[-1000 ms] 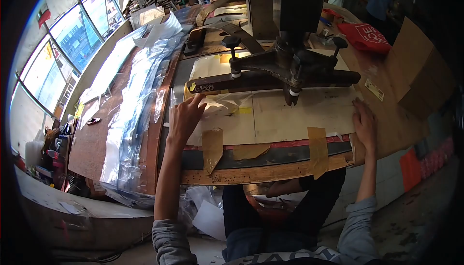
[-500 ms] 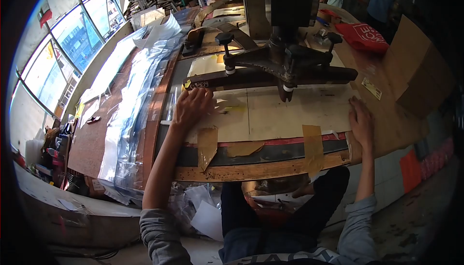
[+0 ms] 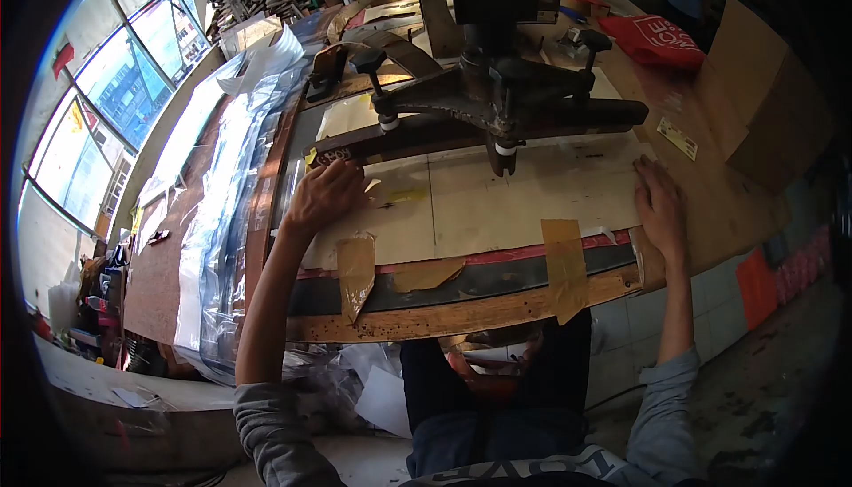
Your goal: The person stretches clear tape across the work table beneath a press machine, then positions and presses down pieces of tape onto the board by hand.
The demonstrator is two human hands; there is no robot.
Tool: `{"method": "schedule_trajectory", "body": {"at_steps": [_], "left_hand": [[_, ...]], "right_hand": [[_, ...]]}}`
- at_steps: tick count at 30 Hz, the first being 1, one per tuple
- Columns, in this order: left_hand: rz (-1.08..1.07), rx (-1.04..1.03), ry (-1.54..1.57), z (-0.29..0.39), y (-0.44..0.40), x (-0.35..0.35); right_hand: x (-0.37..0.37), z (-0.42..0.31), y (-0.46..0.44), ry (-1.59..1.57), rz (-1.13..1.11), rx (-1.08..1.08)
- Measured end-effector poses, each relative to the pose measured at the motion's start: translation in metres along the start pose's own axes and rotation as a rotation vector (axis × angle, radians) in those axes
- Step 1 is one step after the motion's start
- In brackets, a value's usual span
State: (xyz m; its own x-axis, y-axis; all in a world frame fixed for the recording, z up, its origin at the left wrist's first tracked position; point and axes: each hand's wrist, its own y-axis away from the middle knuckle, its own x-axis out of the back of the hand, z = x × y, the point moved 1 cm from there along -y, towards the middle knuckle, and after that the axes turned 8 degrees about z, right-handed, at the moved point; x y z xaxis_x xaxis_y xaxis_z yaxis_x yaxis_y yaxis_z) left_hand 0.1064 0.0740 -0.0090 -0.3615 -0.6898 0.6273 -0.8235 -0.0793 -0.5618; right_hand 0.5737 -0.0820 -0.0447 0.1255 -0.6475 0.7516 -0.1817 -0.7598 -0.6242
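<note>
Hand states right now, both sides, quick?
Left hand: fingers curled at the dark bar's left end; grip cannot be told.
Right hand: open, at the pale sheet's right edge, nothing visibly held.

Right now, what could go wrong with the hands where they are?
The left hand is right by the left end of the dark bar, so it could get pinched if the bar comes down. The right hand is at the right edge of the pale sheet; a push might skew it.
</note>
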Motion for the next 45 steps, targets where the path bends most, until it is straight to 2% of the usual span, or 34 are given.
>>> {"method": "schedule_trajectory", "body": {"at_steps": [7, 12, 25, 29, 31, 33, 35, 37, 41, 43, 44, 45], "left_hand": [[-0.076, -0.004, 0.025, -0.006, 0.008, 0.006], [-0.056, 0.018, 0.062, -0.014, 0.017, 0.012], [-0.248, 0.224, 0.058, -0.028, 0.047, 0.040], [-0.270, 0.410, -0.068, -0.038, 0.059, 0.078], [-0.193, 0.529, -0.039, -0.040, 0.065, 0.103], [-0.306, 0.743, -0.075, -0.050, 0.091, 0.119], [-0.335, 0.818, -0.098, -0.067, 0.123, 0.129], [-0.580, 1.153, -0.170, -0.074, 0.141, 0.142], [-0.600, 0.738, -0.703, -0.067, 0.161, 0.136], [-0.440, 0.946, -0.329, -0.059, 0.128, 0.118], [-0.475, 0.948, -0.070, -0.046, 0.103, 0.114], [-0.446, 0.804, 0.075, -0.038, 0.088, 0.103]], "right_hand": [[-0.001, 0.001, 0.000, -0.012, -0.025, -0.008], [0.000, 0.001, 0.002, 0.014, -0.027, -0.014], [-0.002, 0.001, 0.002, 0.008, -0.020, -0.018], [-0.003, 0.004, 0.001, 0.004, -0.038, -0.015], [-0.003, 0.004, 0.003, 0.012, -0.033, -0.021], [-0.003, 0.001, 0.002, 0.014, -0.029, -0.024], [-0.001, -0.001, 0.002, 0.013, -0.036, -0.030], [-0.003, 0.002, 0.001, -0.035, -0.014, 0.000], [0.000, 0.005, -0.001, -0.120, 0.008, 0.054], [0.000, 0.008, -0.003, -0.239, 0.011, 0.043], [-0.001, 0.009, -0.004, -0.298, 0.012, 0.037], [-0.003, 0.010, -0.004, -0.313, 0.017, 0.040]]}}
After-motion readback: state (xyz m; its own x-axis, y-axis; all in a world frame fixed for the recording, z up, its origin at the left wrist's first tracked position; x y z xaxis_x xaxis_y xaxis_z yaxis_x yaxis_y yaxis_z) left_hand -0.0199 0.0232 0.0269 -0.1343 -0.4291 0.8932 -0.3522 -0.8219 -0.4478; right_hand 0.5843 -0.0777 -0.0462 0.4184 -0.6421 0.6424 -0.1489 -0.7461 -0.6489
